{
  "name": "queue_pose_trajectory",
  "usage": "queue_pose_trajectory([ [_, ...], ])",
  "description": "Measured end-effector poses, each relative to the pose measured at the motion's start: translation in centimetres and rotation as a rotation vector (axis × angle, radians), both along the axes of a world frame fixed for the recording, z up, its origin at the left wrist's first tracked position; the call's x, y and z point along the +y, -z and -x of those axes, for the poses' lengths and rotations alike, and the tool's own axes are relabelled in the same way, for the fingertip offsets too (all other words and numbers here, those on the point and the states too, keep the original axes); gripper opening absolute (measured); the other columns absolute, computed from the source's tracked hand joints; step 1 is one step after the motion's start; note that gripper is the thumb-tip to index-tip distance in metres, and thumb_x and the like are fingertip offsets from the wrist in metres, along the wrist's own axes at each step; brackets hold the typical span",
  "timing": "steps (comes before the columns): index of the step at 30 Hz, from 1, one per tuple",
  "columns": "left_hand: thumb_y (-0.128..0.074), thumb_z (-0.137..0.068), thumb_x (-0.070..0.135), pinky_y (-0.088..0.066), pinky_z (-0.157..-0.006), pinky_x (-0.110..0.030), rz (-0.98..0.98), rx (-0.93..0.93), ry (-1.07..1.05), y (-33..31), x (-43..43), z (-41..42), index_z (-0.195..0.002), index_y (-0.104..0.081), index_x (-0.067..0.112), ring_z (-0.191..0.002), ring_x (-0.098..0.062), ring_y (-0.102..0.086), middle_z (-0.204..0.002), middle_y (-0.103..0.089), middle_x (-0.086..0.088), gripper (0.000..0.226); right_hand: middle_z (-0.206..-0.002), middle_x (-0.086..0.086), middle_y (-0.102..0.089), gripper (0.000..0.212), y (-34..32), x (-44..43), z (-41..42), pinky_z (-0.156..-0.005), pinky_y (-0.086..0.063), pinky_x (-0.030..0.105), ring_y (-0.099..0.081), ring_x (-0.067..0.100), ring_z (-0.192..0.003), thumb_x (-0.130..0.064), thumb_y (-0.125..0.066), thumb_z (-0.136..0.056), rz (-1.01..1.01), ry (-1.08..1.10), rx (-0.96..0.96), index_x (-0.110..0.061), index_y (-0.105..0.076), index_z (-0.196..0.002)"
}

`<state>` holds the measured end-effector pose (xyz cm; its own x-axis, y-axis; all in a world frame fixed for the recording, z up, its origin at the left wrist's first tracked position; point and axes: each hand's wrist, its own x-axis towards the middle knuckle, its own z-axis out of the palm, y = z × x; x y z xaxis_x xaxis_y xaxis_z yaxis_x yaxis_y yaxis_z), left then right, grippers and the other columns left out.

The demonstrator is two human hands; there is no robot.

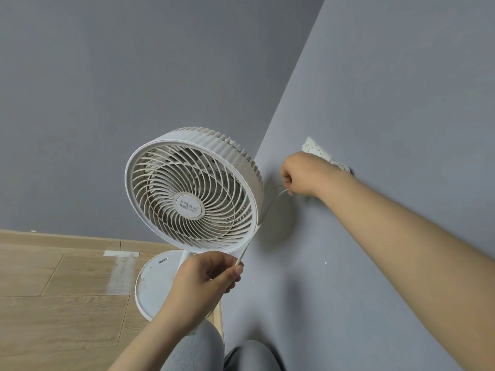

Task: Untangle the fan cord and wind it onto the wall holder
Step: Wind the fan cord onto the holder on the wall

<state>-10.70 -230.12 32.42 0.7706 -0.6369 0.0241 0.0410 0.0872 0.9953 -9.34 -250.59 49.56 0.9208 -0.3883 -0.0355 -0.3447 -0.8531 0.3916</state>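
Left hand (211, 274) pinches white cord (267, 207); right hand (302, 174), fisted, grips it beside wall holder (318, 149).

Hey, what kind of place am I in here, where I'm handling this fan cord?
Probably a room corner in a home: plain grey walls, wood-look floor, and a white pedestal fan standing by the wall. Both hands hold its cord.

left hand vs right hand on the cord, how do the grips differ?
The left hand pinches the white cord between thumb and fingertips, low, in front of the fan base. The right hand is a closed fist around the cord, higher, up against the grey wall just below the white wall holder. Both hold the same cord, which runs between them behind the fan head.
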Motion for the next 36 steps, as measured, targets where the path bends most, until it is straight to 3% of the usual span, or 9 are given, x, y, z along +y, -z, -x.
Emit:
queue_pose_trajectory([
  [2,-0.067,-0.085,0.007,-0.048,-0.057,-0.018,-0.004,0.001,0.009,0.1,-0.1,-0.2,-0.076,-0.072,0.008,-0.054,-0.008,-0.057,-0.055,-0.065,0.001,0.010,-0.083,0.002,-0.058,0.021,-0.2,-0.1,-0.4,-0.067,-0.042,0.027,-0.065,0.028,-0.088,0.000,-0.062,-0.079,0.045,-0.008,0.027,-0.020,-0.059,-0.072],
  [6,-0.067,-0.085,0.008,-0.049,-0.057,-0.019,-0.027,-0.006,0.012,0.3,-0.3,-0.5,-0.076,-0.072,0.011,-0.054,-0.009,-0.058,-0.058,-0.067,0.001,0.010,-0.083,-0.002,-0.057,0.029,-0.7,-1.0,-0.9,-0.073,-0.035,0.028,-0.061,0.025,-0.093,-0.001,-0.061,-0.078,0.129,-0.018,0.036,-0.023,-0.051,-0.063],
  [11,-0.067,-0.085,0.010,-0.051,-0.058,-0.020,-0.041,-0.007,0.017,0.4,-0.8,-0.9,-0.078,-0.072,0.011,-0.056,-0.008,-0.059,-0.060,-0.068,0.001,0.009,-0.081,-0.003,-0.061,0.018,-1.6,-2.1,-1.3,-0.093,-0.038,0.031,-0.062,0.021,-0.096,-0.007,-0.068,-0.076,0.183,-0.020,0.053,-0.023,-0.062,-0.072],
  [16,-0.066,-0.086,0.010,-0.052,-0.059,-0.021,-0.052,0.016,0.028,0.5,-1.2,-0.9,-0.080,-0.072,0.010,-0.057,-0.008,-0.060,-0.061,-0.069,0.001,0.009,-0.085,0.002,-0.066,0.012,-2.8,-3.2,-1.6,-0.070,-0.042,0.028,-0.062,0.025,-0.088,-0.015,-0.072,-0.072,0.099,0.067,0.036,-0.021,-0.062,-0.070],
  [23,-0.060,-0.088,0.003,-0.037,-0.040,-0.006,-0.023,0.019,0.012,-0.5,-1.3,-0.8,-0.090,-0.071,0.009,-0.057,-0.001,-0.061,-0.069,-0.072,0.000,0.013,-0.084,0.005,-0.068,0.008,-4.8,-3.7,-2.6,-0.071,-0.050,0.030,-0.066,0.029,-0.084,-0.013,-0.070,-0.070,0.025,0.188,-0.013,-0.015,-0.071,-0.077],
  [27,-0.059,-0.087,-0.003,-0.039,-0.041,-0.007,0.015,0.041,0.006,-0.9,-1.3,-0.6,-0.090,-0.070,0.014,-0.060,-0.002,-0.063,-0.069,-0.074,0.001,0.020,-0.080,0.012,-0.069,0.003,-5.1,-4.2,-2.4,-0.066,-0.049,0.029,-0.067,0.032,-0.079,-0.010,-0.070,-0.070,-0.015,0.203,-0.071,-0.011,-0.070,-0.073],
  [36,-0.061,-0.086,-0.003,-0.046,-0.054,-0.010,0.043,0.011,-0.011,-1.5,-0.6,-0.6,-0.087,-0.070,0.021,-0.062,-0.002,-0.063,-0.078,-0.076,0.003,0.026,-0.095,0.013,-0.069,0.007,-5.9,-4.3,-0.5,-0.078,-0.054,0.034,-0.064,0.033,-0.090,-0.009,-0.062,-0.079,-0.056,0.168,-0.338,-0.010,-0.069,-0.080],
])
